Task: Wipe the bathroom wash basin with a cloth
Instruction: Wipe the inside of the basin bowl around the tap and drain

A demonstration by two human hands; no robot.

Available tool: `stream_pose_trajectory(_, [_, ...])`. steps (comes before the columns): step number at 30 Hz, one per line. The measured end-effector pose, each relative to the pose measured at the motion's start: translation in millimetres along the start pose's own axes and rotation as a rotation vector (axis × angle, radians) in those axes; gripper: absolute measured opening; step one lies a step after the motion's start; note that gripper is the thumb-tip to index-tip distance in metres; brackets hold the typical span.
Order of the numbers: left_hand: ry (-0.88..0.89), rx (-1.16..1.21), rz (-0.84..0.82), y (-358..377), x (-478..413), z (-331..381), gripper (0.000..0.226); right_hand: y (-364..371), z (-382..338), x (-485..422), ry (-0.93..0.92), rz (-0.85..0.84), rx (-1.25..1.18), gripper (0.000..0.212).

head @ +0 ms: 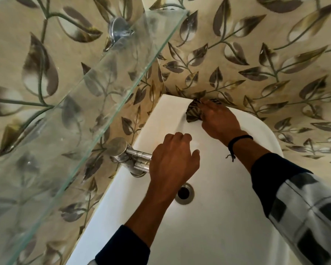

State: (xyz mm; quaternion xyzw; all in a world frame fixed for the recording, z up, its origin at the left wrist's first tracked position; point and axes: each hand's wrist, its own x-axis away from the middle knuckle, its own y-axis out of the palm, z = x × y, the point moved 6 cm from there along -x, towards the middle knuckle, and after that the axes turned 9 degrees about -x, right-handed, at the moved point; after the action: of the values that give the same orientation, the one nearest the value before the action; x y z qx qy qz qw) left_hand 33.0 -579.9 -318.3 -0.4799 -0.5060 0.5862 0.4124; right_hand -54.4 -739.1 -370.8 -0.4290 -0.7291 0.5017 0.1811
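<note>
Where basin (161,121) meets wall (256,60), fingers (208,107) grip cloth (192,113)

basin (218,217): white, smooth, glossy glazed look; tap (130,157) and drain ring (186,200): shiny metal, tap dulled by spots; shelf (80,96): clear glass, smudgy; cloth (193,113): striped woven fabric, matt; wall tiles (275,44): leaf print, low sheen

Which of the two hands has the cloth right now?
The right hand, the one with the black wristband, grips the striped cloth at the basin's far corner by the wall. The left hand lies over the tap, with no cloth.
</note>
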Motion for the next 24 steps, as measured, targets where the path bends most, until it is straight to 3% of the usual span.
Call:
stream_pose_trajectory(7, [0.039,0.002,-0.038,4,0,2,0.053,0,5,0,0.005,-0.013,-0.032,0.053])
stream_pose_trajectory(14, [0.054,0.004,-0.038,5,-1,4,0.053,6,2,-1,-0.049,-0.089,0.126,0.056])
stream_pose_trajectory(21, [0.052,0.011,-0.044,2,1,4,0.051,15,-11,-42,-0.046,-0.251,-0.024,0.053])
stream_pose_trajectory(24, [0.062,0.018,-0.048,-1,2,7,0.048,16,-1,-43,-0.078,-0.248,-0.036,0.053])
